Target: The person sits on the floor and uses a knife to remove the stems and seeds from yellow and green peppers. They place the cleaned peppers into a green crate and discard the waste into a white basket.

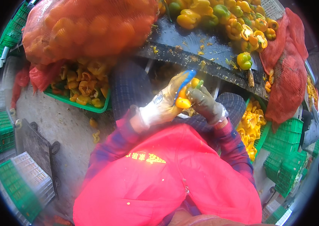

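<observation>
My left hand point(166, 97), in a white and tan work glove with blue on it, is closed around a yellow-orange bell pepper point(183, 103). My right hand point(204, 102), in a grey-coated glove, grips the same pepper from the other side. A green stem point(200, 83) shows at the right fingertips. The gloves cover much of the pepper, so whether it is whole or cut cannot be seen. Both hands are above my lap, close to the edge of a dark, wet worktop point(173, 35) littered with seeds and scraps.
Yellow and green bell peppers point(221, 14) are heaped on the worktop, with a yellow-green one point(244, 60) near its edge beside a wooden handle-like piece point(251, 78). Red mesh sacks point(91, 28) flank it. Green crates of cut peppers point(83, 87) point(251, 127) stand at both sides. A wheeled board point(36, 147) leans left.
</observation>
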{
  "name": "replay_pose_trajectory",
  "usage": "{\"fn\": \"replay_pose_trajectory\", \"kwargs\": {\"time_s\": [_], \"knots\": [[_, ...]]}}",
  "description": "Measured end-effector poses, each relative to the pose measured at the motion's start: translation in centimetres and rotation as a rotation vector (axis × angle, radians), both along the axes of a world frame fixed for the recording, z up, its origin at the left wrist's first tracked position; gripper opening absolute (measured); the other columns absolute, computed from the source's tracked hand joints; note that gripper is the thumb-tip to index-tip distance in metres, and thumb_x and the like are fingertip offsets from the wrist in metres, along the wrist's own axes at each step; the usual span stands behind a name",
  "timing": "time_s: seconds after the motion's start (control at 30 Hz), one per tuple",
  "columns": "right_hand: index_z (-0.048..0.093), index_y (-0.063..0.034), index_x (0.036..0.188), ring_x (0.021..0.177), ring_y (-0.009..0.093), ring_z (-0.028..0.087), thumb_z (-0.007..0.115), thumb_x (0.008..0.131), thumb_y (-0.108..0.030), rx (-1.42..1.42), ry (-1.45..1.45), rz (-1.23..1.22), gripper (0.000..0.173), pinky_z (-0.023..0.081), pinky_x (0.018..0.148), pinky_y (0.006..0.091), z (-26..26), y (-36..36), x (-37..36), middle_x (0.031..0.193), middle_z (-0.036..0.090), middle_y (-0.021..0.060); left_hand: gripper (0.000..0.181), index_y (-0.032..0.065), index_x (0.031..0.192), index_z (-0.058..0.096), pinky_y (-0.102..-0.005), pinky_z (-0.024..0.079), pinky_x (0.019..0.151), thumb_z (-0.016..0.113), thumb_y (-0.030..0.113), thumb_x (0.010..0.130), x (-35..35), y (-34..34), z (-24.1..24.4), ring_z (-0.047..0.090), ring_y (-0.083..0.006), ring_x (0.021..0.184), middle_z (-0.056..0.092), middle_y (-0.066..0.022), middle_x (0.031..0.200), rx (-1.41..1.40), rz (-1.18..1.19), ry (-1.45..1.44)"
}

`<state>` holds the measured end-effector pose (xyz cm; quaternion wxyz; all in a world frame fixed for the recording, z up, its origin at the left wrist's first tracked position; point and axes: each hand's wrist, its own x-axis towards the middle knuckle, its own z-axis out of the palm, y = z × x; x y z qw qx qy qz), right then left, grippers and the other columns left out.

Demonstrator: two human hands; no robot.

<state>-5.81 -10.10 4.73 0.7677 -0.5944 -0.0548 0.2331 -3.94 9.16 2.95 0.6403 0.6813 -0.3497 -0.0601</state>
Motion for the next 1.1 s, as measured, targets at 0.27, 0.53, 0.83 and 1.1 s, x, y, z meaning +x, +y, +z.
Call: {"fn": "replay_pose_trajectory", "kwargs": {"time_s": [0.27, 0.53, 0.83, 1.1], "knots": [[0.067, -0.0047, 0.113, 0.096, 0.037, 0.066, 0.064, 0.094, -0.033, -0.776, -0.418, 0.352, 0.034, 0.051, 0.082, 0.0449, 1.5, -0.1, 1.1, 0.105, 0.069, 0.0209, 0.061, 0.0085, 0.150, 0.042, -0.0383, 0.039, 0.112, 0.067, 0.022, 0.096, 1.2, 0.6, -1.2, 0.049, -0.0256, 0.133, 0.047, -0.0125, 0.148, -0.316, -0.217, 0.423], [0.068, -0.0030, 0.102, 0.080, 0.027, 0.067, 0.070, 0.091, -0.034, -0.916, -0.353, 0.479, 0.033, 0.051, 0.070, 0.0426, 1.5, 0.1, 2.2, 0.085, 0.068, 0.0142, 0.067, 0.0033, 0.153, 0.033, -0.0389, 0.041, 0.112, 0.066, 0.014, 0.095, 2.4, 1.0, -2.6, 0.051, -0.0272, 0.133, 0.048, -0.0182, 0.147, -0.651, -0.182, 0.756], [0.060, -0.0070, 0.109, 0.071, 0.008, 0.057, 0.053, 0.101, -0.016, -0.064, 0.135, -0.018, 0.014, 0.048, 0.057, 0.0228, -2.4, -5.7, 5.4, 0.086, 0.060, 0.0004, 0.056, 0.0087, 0.150, 0.037, -0.0484, 0.053, 0.100, 0.057, 0.007, 0.098, 2.7, 1.4, -2.5, 0.058, -0.0269, 0.124, 0.055, -0.0124, 0.135, -0.676, 0.057, 0.852], [0.041, -0.0008, 0.143, 0.106, 0.023, 0.065, 0.070, 0.091, -0.038, -0.912, -0.079, 0.003, 0.070, 0.054, 0.091, 0.0317, -4.3, -7.0, 3.4, 0.106, 0.066, 0.0078, 0.058, 0.0083, 0.148, 0.041, -0.0432, 0.050, 0.104, 0.062, 0.003, 0.094, 3.4, 1.5, -3.7, 0.055, -0.0248, 0.128, 0.055, -0.0120, 0.139, -0.516, 0.281, 0.630]]}}
